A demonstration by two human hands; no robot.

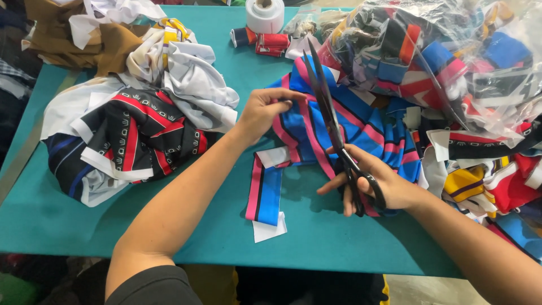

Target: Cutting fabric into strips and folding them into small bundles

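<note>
Blue fabric strip (316, 121) with pink and black stripes lies mid-table on the teal table (68, 220), its near end trailing toward you. Your left hand (261, 113) pinches the strip's far edge, holding it taut. Your right hand (375, 181) grips black scissors (330, 124), fingers through the handles, blades parted over the cloth. The cut looks under way; closing the blades cleanly calls for steady tension. Cut pieces (130, 135) pile at left, bagged scraps (451, 56) at right.

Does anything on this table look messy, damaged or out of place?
Nothing looks damaged. Fabric scraps lie in loose heaps across the teal table, and a clear plastic bag overflows with more. The right hand holds large black scissors, blades open.
</note>
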